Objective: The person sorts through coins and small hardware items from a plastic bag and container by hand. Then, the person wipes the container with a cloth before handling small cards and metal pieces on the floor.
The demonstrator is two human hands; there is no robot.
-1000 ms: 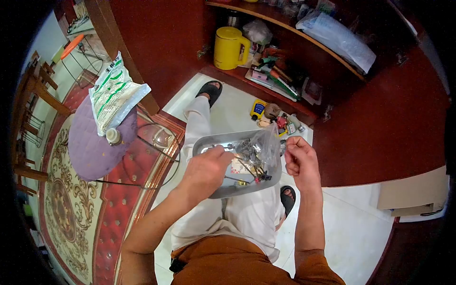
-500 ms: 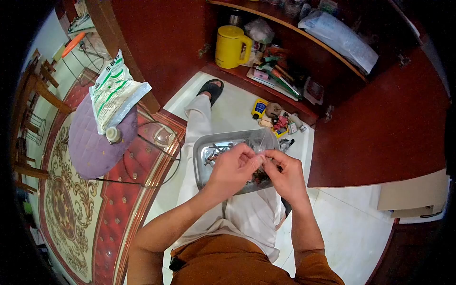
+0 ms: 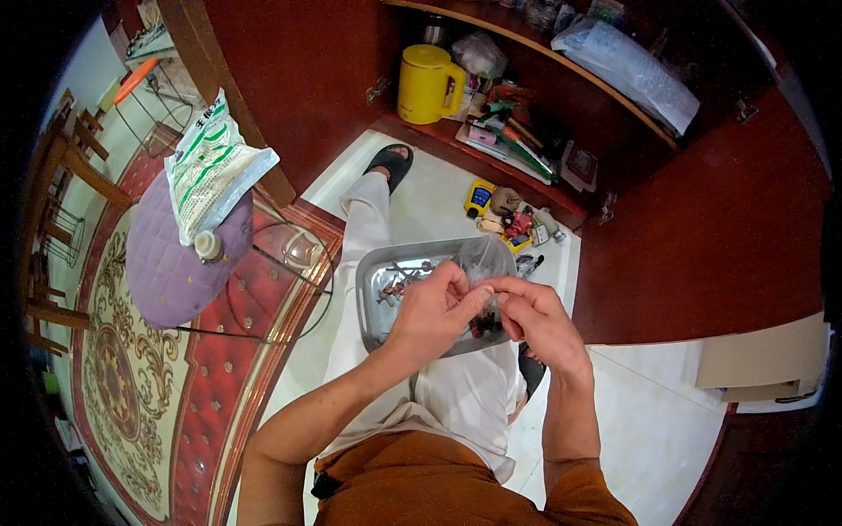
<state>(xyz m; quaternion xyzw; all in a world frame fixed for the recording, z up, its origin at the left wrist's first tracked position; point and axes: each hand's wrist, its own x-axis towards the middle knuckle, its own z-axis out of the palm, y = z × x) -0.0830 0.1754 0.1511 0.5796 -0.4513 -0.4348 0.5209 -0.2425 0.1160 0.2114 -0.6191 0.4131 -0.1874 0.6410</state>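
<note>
The left hand [image 3: 431, 307] and right hand [image 3: 537, 320] meet, each grip pinched narrow on a clear plastic bag [image 3: 485, 256] above a metal tray [image 3: 395, 252], which apparently rests against white trousers [image 3: 469, 377] for steadiness, within easy reach.

clear plastic bag [image 3: 486, 252], shiny metal tray [image 3: 372, 326], quilted cloth seat [image 3: 168, 279]

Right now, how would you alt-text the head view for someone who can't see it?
The left hand and right hand pinch a clear plastic bag over a gray tray of small items. Beyond is an open red cabinet holding a yellow jug; at left, a purple cushion bears a white packet.
</note>
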